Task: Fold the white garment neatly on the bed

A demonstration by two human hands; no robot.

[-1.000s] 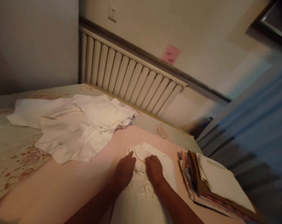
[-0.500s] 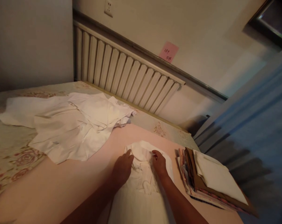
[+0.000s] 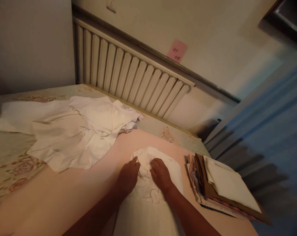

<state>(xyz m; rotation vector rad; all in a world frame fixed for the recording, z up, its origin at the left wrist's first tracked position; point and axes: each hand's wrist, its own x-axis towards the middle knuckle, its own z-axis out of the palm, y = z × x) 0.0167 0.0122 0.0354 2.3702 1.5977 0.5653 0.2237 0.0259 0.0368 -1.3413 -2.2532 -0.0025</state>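
Note:
A white garment [image 3: 145, 213] lies lengthwise in front of me, its far end rumpled and partly folded over. At the left edge of that far end, my left hand [image 3: 129, 175] is closed, pinching the cloth between thumb and fingers. My right hand [image 3: 161, 173] rests on the rumpled part, fingers curled into the fabric and also closed on it. Its fingertips are partly hidden by the hand. Underneath the garment spreads a plain pink cloth [image 3: 89, 186].
A loose pile of white clothes [image 3: 84, 131] lies at the left on a floral cover [image 3: 22, 167]. Folded fabrics [image 3: 232, 183] are stacked at the right, near a blue curtain [image 3: 268, 141]. A radiator [image 3: 128, 72] runs along the wall behind.
My right hand has moved left and inward across the garment, bringing the cloth's edge over. My left hand stays at the left edge. The view has shifted slightly.

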